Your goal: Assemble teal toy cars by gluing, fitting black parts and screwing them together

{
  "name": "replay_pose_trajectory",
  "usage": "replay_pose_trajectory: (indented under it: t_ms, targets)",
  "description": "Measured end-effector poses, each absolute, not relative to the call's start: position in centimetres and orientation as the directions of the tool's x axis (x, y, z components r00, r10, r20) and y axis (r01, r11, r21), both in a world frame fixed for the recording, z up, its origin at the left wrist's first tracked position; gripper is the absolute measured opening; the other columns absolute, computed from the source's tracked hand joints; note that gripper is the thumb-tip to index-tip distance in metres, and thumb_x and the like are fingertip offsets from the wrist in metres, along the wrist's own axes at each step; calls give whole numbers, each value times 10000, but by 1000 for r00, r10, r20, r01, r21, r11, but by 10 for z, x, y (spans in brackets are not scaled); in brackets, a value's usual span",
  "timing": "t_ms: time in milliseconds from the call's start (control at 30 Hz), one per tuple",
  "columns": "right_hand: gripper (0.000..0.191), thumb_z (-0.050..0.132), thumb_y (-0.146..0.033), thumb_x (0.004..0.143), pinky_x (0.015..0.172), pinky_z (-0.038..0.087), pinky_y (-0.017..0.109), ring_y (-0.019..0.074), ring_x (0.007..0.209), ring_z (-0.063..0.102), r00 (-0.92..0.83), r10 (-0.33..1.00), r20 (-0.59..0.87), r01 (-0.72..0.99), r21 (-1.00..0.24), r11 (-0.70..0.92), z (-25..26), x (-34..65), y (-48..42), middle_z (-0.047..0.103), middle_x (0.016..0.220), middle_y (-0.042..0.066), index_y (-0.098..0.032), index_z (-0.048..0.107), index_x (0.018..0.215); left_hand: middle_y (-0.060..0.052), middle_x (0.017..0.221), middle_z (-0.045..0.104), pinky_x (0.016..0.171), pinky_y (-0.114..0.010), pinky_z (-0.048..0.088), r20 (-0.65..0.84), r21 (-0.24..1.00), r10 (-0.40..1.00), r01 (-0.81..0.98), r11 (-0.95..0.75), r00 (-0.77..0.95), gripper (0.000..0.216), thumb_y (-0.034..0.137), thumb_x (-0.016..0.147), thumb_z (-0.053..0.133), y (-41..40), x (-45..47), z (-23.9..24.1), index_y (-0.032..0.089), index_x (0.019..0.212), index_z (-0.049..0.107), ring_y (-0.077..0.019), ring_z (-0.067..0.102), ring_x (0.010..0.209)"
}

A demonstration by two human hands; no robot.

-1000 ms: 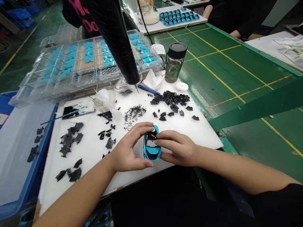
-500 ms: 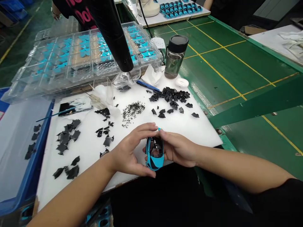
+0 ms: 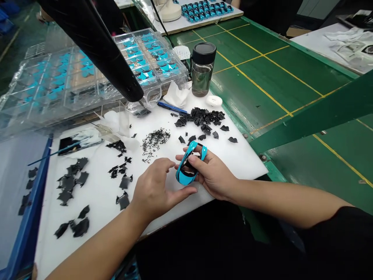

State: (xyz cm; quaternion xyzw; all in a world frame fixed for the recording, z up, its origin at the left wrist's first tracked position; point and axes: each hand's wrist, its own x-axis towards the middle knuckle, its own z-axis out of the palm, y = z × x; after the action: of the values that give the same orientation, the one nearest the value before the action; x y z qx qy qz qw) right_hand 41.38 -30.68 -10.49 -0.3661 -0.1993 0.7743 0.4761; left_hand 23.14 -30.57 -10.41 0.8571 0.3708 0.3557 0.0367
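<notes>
A glossy blue-and-black toy car body (image 3: pixel 184 177) is tilted above the front edge of the white work board (image 3: pixel 171 210). My right hand (image 3: pixel 214 175) grips it from the right, with the thumb over its dark middle and fingers behind. To its left, my left hand (image 3: pixel 155 188) has thumb and fingers spread around the near side, seemingly without contact. Just beyond lie a heap of small black plastic parts (image 3: pixel 204 116) and a scatter of tiny black screws (image 3: pixel 155 140). More black pieces (image 3: pixel 68 182) are spread over the board's left side.
A black electric screwdriver (image 3: pixel 107 54) hangs over the board. Behind are a clear compartment tray (image 3: pixel 68 103) of blue parts, a drink bottle (image 3: pixel 202 72), a white oval case (image 3: pixel 214 101) and a blue pen (image 3: pixel 173 107). A blue bin (image 3: pixel 40 186) borders the left; a green bar (image 3: pixel 309 112) crosses the right.
My left hand has let go of the car body and drawn slightly left. The right hand now holds it alone, raised and tilted. The view has shifted a little.
</notes>
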Motion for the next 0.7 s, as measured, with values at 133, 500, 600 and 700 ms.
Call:
replay_pose_trajectory:
  t_ms: [133, 500, 600, 700]
  targets:
    - [350, 852, -321, 749, 752, 602, 296, 175, 885, 708, -250, 889, -385, -612, -648, -453, -105, 411, -307, 738, 1040, 34, -221, 610, 981, -54, 844, 652, 634, -297, 539, 517, 298, 693, 653, -696, 503, 528, 500, 812, 728, -308, 237, -105, 147, 1153, 535, -185, 636, 715]
    - [347, 852, -239, 732, 715, 562, 255, 139, 792, 670, -303, 878, -370, -622, -622, -476, -114, 417, -307, 691, 911, -5, -230, 662, 1021, -65, 845, 678, 669, -281, 565, 486, 383, 675, 559, -735, 555, 568, 474, 888, 648, -302, 232, -105, 153, 1342, 532, -174, 653, 725]
    - [305, 856, -234, 726, 707, 545, 248, 121, 748, 646, -314, 890, -331, -611, -647, -456, -115, 416, -307, 669, 857, -26, -228, 653, 953, -63, 815, 671, 643, -281, 557, 491, 377, 674, 563, -736, 553, 580, 503, 864, 666, -302, 232, -106, 132, 1296, 558, -172, 643, 691]
    - [285, 850, -228, 732, 706, 535, 239, 108, 722, 620, -303, 910, -283, -601, -684, -413, -116, 415, -308, 649, 830, -31, -222, 645, 930, -80, 859, 692, 653, -286, 558, 476, 364, 668, 563, -742, 572, 561, 477, 877, 660, -303, 233, -106, 124, 1300, 553, -181, 658, 717]
